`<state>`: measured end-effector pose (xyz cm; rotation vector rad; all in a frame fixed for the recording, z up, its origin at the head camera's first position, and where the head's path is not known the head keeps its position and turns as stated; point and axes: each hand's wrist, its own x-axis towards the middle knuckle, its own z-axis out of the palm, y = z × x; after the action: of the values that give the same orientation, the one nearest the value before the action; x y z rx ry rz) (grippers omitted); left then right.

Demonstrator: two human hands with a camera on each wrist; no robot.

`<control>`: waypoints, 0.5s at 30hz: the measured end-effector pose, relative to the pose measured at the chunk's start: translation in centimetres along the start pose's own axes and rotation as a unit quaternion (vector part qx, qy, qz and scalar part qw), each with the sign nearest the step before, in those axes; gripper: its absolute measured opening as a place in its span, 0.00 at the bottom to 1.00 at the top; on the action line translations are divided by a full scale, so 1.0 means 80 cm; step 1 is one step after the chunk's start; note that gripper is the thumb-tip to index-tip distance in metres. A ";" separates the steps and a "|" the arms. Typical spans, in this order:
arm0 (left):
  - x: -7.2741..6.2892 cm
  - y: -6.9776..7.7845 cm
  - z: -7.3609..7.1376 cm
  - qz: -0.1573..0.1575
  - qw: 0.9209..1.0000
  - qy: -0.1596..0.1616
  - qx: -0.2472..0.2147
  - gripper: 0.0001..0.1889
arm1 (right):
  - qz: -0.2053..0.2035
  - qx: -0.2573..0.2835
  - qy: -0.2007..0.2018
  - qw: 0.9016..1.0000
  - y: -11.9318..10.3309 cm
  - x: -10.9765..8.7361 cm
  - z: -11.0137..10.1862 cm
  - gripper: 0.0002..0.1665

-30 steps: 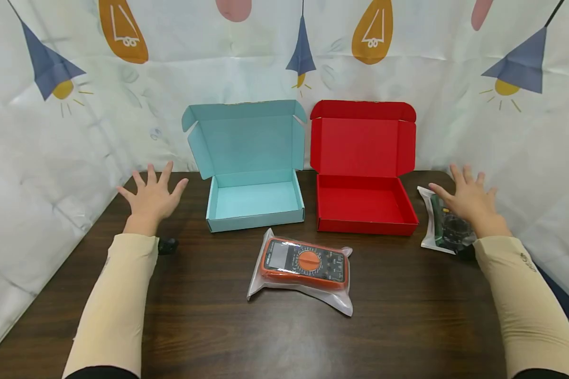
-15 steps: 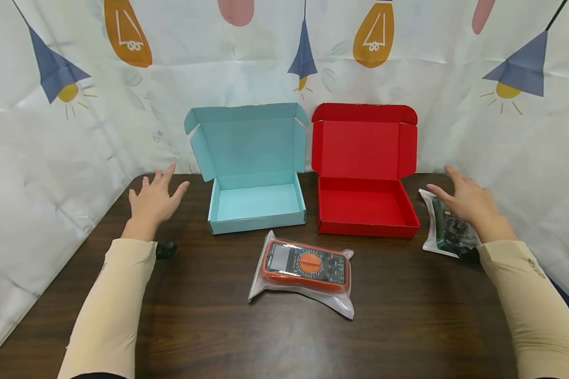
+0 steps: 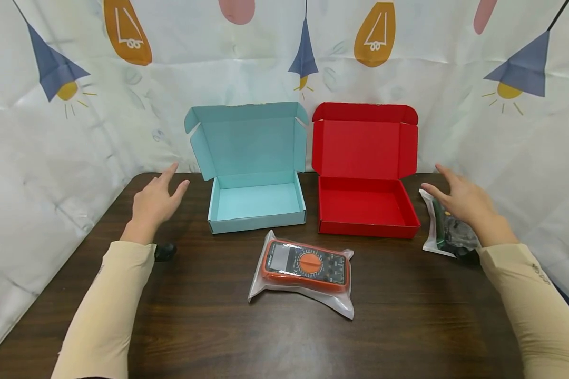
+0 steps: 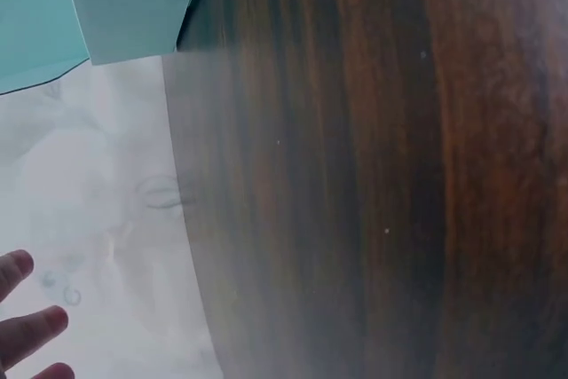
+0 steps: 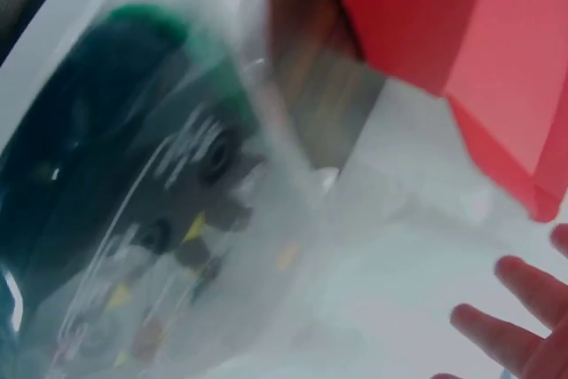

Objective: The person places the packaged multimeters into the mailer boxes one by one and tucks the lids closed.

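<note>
Two cardboard boxes stood side by side at the far part of the table point(image 3: 208, 326), a pale blue box point(image 3: 256, 225) and a red box point(image 3: 367, 230), and both had their lids point(image 3: 253, 147) already raised. As far as I could see, this opening was the only step that was finished.

Both packages lay outside of the boxes. The orange multimeter point(image 3: 309, 263), face up in its clear plastic bag point(image 3: 332, 302), was on the table in front of the two boxes, well apart from both hands. The second package point(image 3: 457, 231), a green and dark device in clear plastic, lay just to the right of the red box, with a strip of table between them. What kind of device it was, I could not tell for sure.

Neither hand had a grip on anything. The left hand point(image 3: 154, 202) reached forward, to the left of the pale blue box; its thumb stood away from the forefinger, and the fingertips point(image 4: 44, 321) in the left wrist view were separated. The right hand point(image 3: 469, 202) was held over the second package, its fingers point(image 5: 501, 335) spread and their ends away from the plastic. Whether its palm or wrist touched the wrapping, I could not tell.

I would therefore judge that the work was only at its beginning. What was left, in my opinion, was all the handling: neither package was in a hand, unwrapped or inside a box.
</note>
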<state>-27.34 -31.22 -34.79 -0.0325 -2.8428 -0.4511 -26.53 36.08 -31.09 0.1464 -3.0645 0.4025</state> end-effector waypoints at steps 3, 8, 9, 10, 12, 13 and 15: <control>-0.003 0.002 -0.001 -0.002 1.000 0.003 -0.009 0.38 | -0.003 0.005 -0.010 1.000 -0.010 -0.003 -0.002 0.54; -0.008 0.004 0.000 -0.008 0.999 0.001 -0.037 0.37 | -0.027 0.014 -0.010 1.000 -0.025 -0.007 -0.001 0.50; -0.009 0.005 0.000 -0.008 0.999 0.000 -0.044 0.37 | -0.032 0.015 -0.007 0.999 -0.028 -0.007 -0.001 0.49; -0.010 0.005 0.000 -0.008 0.999 0.000 -0.052 0.37 | -0.037 0.016 -0.004 0.999 -0.031 -0.008 0.000 0.48; -0.012 0.006 0.001 -0.006 0.998 0.001 -0.070 0.38 | -0.043 0.016 0.001 0.999 -0.036 -0.009 0.001 0.46; -0.013 0.007 0.001 -0.004 0.997 0.000 -0.081 0.38 | -0.045 0.018 0.002 0.999 -0.039 -0.010 0.002 0.46; -0.016 0.007 0.002 0.001 0.995 -0.003 -0.104 0.37 | -0.051 0.021 0.001 0.998 -0.045 -0.013 0.005 0.45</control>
<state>-26.11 -30.57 -35.11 -0.0757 -2.7888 -0.7449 -25.13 32.58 -30.63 0.3025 -3.0316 0.4592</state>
